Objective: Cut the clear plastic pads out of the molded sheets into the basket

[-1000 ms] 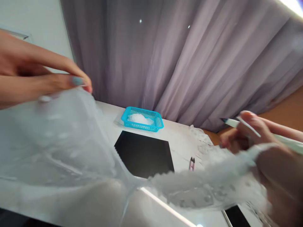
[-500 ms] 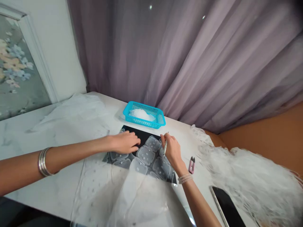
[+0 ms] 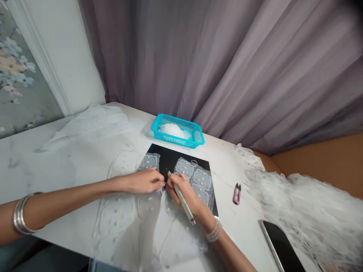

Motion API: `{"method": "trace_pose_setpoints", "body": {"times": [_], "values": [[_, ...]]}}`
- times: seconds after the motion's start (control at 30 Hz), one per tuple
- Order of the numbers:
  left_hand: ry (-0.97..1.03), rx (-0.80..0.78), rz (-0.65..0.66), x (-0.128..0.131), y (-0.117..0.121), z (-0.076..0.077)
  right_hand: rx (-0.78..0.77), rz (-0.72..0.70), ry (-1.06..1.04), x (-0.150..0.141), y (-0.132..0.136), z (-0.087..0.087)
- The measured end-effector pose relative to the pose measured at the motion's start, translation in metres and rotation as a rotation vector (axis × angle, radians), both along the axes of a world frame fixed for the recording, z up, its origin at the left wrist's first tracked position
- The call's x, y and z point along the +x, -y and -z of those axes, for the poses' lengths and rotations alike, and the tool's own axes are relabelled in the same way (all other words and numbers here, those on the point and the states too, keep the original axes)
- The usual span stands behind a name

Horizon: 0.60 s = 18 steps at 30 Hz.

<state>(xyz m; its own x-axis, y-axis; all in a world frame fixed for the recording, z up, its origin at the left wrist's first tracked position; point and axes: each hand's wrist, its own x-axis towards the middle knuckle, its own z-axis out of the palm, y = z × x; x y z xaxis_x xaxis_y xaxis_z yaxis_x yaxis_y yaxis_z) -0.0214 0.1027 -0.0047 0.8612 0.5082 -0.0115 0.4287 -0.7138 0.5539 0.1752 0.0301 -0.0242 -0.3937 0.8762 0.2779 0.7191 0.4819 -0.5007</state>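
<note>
The person bends both hands to a sheer white fabric with dotted, raised patches. It spreads over the near part of the table and partly over a black board, which shows bare between the patches on either side.

The left hand has thumb and forefinger pinched together on the fabric, by what looks like its edge. The right hand is closed round a white pen-like tool, the dark tip pointing up and away over the board; its fingertips also come down to the fabric, just beside the left ones. Whether they grip it too cannot be told.

The step in hand seems to be handling the fabric at the gap with the fingers, the tool merely carried. The next move would call for a steady pinch on both sides and the tip held clear of the thin cloth.

Beyond the board stands a blue basket with something white inside. Pink snips lie to the right, near a phone and a heap of white trimmings.
</note>
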Motion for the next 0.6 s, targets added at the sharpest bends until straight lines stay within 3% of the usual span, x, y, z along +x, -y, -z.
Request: {"method": "trace_pose_setpoints", "body": {"times": [0.17,0.33,0.5,0.6], "values": [[0.101,0.077,-0.083,-0.005,0.017,0.011,-0.01,0.001,0.132,0.002,0.002,-0.005],[0.113,0.154,-0.162,-0.02,0.023,0.012,-0.061,0.056,0.272,-0.01,-0.005,-0.004],[0.097,0.18,-0.168,-0.054,0.029,-0.002,-0.083,0.307,0.356,0.012,-0.014,-0.009],[0.072,0.19,-0.292,-0.086,0.025,-0.021,-0.07,0.424,0.386,0.03,-0.018,-0.016]]}}
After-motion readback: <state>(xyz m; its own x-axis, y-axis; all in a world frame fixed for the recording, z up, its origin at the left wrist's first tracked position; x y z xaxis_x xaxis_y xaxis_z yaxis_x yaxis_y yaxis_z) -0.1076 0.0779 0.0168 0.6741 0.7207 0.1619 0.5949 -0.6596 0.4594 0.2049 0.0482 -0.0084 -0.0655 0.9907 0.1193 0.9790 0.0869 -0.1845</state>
